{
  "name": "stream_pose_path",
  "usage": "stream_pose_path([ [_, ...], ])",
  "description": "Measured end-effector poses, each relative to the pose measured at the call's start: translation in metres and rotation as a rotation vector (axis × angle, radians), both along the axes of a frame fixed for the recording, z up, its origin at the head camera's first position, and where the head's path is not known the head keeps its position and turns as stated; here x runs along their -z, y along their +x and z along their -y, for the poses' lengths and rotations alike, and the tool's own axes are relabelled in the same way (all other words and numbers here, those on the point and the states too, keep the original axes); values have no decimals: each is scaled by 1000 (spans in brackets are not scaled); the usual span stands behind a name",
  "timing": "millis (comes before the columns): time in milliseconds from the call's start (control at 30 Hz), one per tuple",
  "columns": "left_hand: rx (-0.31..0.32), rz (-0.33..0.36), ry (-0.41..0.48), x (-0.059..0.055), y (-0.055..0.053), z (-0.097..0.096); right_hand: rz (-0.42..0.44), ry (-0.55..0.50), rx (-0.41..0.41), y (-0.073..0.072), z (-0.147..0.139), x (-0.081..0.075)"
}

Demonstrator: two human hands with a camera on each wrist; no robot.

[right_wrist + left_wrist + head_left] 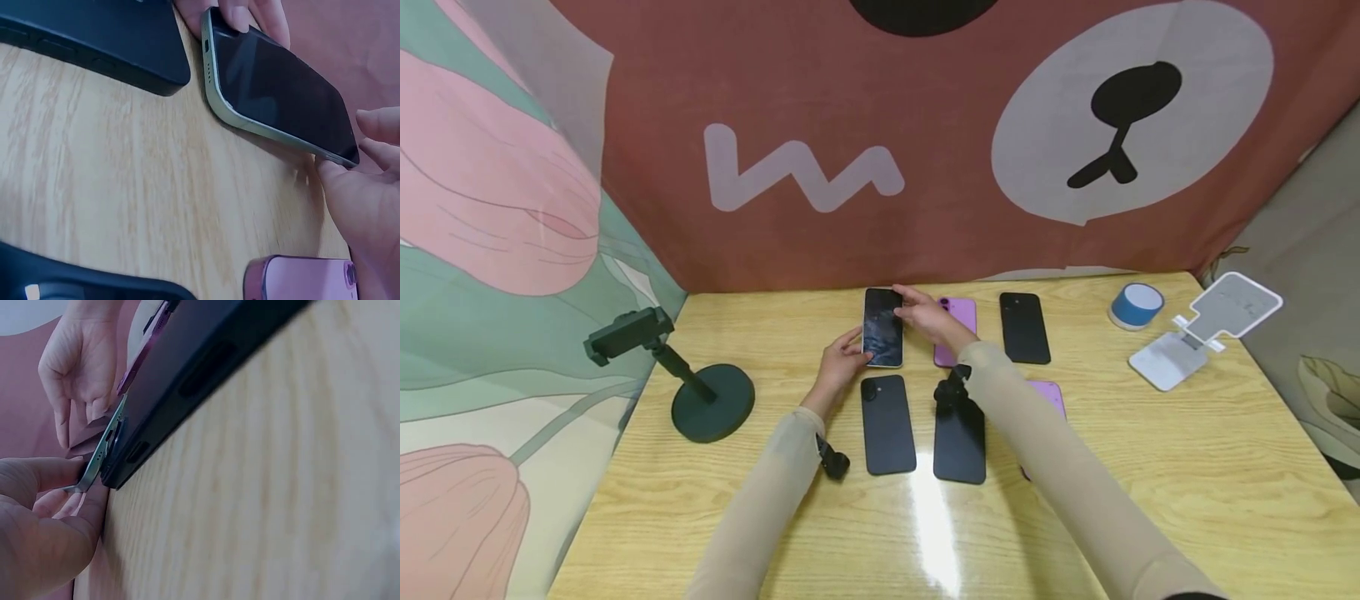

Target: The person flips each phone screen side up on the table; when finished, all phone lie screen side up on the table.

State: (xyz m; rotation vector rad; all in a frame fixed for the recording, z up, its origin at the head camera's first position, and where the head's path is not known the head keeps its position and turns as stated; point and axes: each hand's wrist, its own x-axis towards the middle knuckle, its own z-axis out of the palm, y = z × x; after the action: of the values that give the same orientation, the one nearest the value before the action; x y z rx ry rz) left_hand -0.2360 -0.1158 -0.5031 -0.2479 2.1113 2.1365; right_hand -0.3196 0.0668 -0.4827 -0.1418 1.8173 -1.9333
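A smartphone (882, 329) with a dark screen facing up and a pale green frame is in both hands' reach near the table's back edge. My left hand (841, 364) pinches its near left corner, thumb on the screen and fingers beneath, as the right wrist view shows. At the far right corner is my right hand (925, 317), its thumb at the phone's side edge and its fingers extended past the top end. The phone (281, 94) is tilted, its far end raised off the wood. Just nearer lies a black phone (888, 425), back up.
A purple phone (961, 312) and a black phone (1025, 327) lie to the right in the back row. Another dark phone (959, 446) and a purple phone (1051, 395) are partly behind my right arm. A black phone stand (711, 404), white folding stand (1168, 360) and blue-white cylinder (1137, 307) flank them.
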Motion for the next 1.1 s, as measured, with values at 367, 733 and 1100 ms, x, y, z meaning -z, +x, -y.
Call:
stream_pose_path([
  [367, 18, 5, 2, -2, 1, 0, 10, -2, -42, 1, -3, 5],
  [733, 95, 12, -17, -5, 5, 4, -3, -33, -44, 5, -3, 5],
  [1100, 145, 61, 33, -11, 5, 6, 2, 2, -37, 10, -1, 4],
])
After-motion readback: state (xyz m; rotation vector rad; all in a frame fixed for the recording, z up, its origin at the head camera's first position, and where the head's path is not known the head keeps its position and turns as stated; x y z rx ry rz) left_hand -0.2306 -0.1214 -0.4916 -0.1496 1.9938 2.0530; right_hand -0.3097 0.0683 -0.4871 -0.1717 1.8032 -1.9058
